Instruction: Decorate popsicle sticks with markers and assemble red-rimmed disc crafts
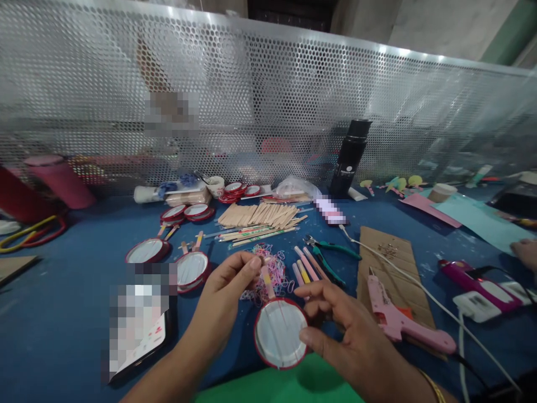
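Note:
A small round toy banjo [281, 333], with a red rim, a pale face and thin bands running across it, is held between my hands above the table's front. My left hand [237, 274] pinches the upper end of its stick handle [268, 281] between thumb and forefinger. On the right, my right hand [339, 316] grips the rim with its thumb at the front edge; its other fingers are curled and partly hidden. Behind the handle lies a tangled pile of coloured rubber bands [272, 266]. Several marker-like sticks [308, 263] lie just beyond my right hand.
Similar round pieces [191, 268] sit to the left, near a phone [140, 336]. Wooden sticks [260, 214] lie behind. Green-handled pliers [329, 263], a pink glue gun [403, 324] on cardboard [390, 246] and a white cable [403, 274] are right. Another person's hand [526, 253] shows far right.

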The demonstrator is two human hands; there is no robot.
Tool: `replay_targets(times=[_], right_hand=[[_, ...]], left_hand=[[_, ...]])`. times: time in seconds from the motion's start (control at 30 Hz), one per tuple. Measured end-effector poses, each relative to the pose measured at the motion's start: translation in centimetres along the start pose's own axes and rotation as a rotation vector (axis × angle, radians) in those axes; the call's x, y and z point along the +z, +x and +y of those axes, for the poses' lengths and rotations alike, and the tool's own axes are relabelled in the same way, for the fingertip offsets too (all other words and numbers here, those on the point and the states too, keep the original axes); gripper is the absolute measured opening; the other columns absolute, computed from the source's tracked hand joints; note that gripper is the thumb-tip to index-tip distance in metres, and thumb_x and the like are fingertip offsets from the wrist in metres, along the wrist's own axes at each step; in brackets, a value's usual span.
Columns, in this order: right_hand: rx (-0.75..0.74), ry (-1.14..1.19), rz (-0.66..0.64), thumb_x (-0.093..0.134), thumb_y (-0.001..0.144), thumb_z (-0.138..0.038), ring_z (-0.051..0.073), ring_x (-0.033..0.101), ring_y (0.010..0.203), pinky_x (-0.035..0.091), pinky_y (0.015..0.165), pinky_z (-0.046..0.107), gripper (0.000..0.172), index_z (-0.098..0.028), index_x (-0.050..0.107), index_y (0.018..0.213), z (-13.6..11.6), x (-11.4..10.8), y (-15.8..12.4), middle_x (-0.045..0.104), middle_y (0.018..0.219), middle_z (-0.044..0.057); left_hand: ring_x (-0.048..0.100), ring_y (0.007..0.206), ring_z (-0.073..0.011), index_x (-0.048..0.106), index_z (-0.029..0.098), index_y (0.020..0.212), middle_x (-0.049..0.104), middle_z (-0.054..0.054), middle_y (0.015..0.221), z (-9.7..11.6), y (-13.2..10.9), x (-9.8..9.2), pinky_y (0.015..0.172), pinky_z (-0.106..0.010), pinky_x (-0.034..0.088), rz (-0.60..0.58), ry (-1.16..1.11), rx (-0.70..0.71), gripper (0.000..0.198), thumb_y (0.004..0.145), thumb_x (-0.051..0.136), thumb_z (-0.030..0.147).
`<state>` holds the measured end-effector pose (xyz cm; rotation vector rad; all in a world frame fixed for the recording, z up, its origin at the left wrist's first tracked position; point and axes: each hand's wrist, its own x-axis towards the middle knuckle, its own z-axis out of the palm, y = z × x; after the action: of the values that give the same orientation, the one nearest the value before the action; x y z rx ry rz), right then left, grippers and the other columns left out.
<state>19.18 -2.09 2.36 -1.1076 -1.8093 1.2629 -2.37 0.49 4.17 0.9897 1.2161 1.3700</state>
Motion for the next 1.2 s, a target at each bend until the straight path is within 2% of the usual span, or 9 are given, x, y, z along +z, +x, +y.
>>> replay_targets(times=[0.13,0.27,0.4,0.53,0.7,0.83,0.97,1.07,1.2], right_hand=[[-0.015,-0.003,-0.002,0.067,0.087,-0.027,0.016,0.064,0.083,0.052,0.08,0.032,0.038,-0.024,0.058,0.124,0.1,0.1,0.0,0.068,0.09,0.0],[0.0,-0.016,-0.009,0.067,0.087,-0.028,0.016,0.064,0.085,0.052,0.078,0.032,0.039,-0.026,0.057,0.125,0.2,0.2,0.1,0.068,0.092,0.001],[-0.004,0.014,0.05,0.067,0.088,-0.03,0.016,0.064,0.086,0.053,0.077,0.031,0.038,-0.025,0.058,0.125,-0.2,0.1,0.2,0.067,0.095,0.002],[-0.014,0.116,0.19,0.067,0.09,-0.034,0.017,0.065,0.087,0.055,0.078,0.031,0.034,-0.024,0.058,0.121,-0.5,-0.1,0.4,0.067,0.097,0.003],[-0.028,0.308,0.237,0.066,0.092,-0.037,0.018,0.067,0.093,0.058,0.074,0.029,0.039,-0.026,0.054,0.128,0.0,-0.4,1.0,0.067,0.102,0.005],[-0.049,0.304,0.245,0.066,0.093,-0.036,0.018,0.067,0.096,0.058,0.076,0.029,0.037,-0.027,0.057,0.128,0.3,-0.4,1.2,0.068,0.104,0.004],[-0.062,0.292,0.206,0.063,0.095,-0.036,0.017,0.067,0.093,0.058,0.077,0.031,0.035,-0.027,0.06,0.128,0.4,-0.4,1.2,0.07,0.107,0.006],[-0.069,0.246,0.189,0.065,0.093,-0.034,0.018,0.068,0.095,0.058,0.084,0.035,0.037,-0.028,0.059,0.13,0.4,-0.4,1.0,0.071,0.111,0.006],[-0.086,0.138,0.185,0.075,0.085,-0.03,0.024,0.065,0.116,0.054,0.102,0.045,0.057,-0.029,0.053,0.138,0.3,-0.6,0.6,0.063,0.135,0.009]], left_hand=[[0.052,0.06,-0.0108,0.065,0.02,0.072,0.057,0.004,0.064,0.2,-0.1,0.2,0.061,-0.022,0.043,-0.057,-0.012,0.014,0.024,0.08,0.078,0.038],[0.052,0.061,-0.011,0.065,0.019,0.071,0.056,0.003,0.066,0.2,0.0,0.2,0.061,-0.022,0.043,-0.029,-0.006,0.006,0.025,0.077,0.08,0.038],[0.056,0.07,-0.0134,0.071,0.021,0.087,0.062,0.001,0.075,0.1,0.0,0.2,0.065,-0.022,0.045,0.004,0.01,-0.033,0.028,0.077,0.078,0.046],[0.06,0.079,-0.0169,0.071,0.023,0.102,0.066,-0.002,0.084,-0.1,-0.1,0.2,0.069,-0.025,0.048,-0.104,0.036,-0.051,0.037,0.081,0.073,0.053],[0.063,0.104,-0.0259,0.065,0.03,0.12,0.069,-0.007,0.117,-0.4,-0.7,0.1,0.082,-0.032,0.052,-0.325,0.123,0.044,0.051,0.075,0.081,0.048],[0.063,0.112,-0.0298,0.06,0.036,0.134,0.065,-0.008,0.133,-0.3,-1.1,-0.1,0.089,-0.036,0.052,-0.353,0.354,0.19,0.072,0.068,0.089,0.033],[0.066,0.106,-0.0302,0.068,0.036,0.128,0.067,-0.009,0.131,0.0,-1.1,0.1,0.082,-0.034,0.055,-0.355,0.456,0.283,0.066,0.067,0.09,0.03],[0.068,0.099,-0.0295,0.07,0.035,0.125,0.071,-0.009,0.126,0.0,-0.9,0.2,0.076,-0.033,0.055,-0.354,0.467,0.288,0.062,0.067,0.09,0.031],[0.068,0.108,-0.0309,0.07,0.037,0.126,0.07,-0.007,0.129,-0.2,-0.6,-0.1,0.086,-0.035,0.055,-0.337,0.467,0.297,0.067,0.063,0.092,0.028]])
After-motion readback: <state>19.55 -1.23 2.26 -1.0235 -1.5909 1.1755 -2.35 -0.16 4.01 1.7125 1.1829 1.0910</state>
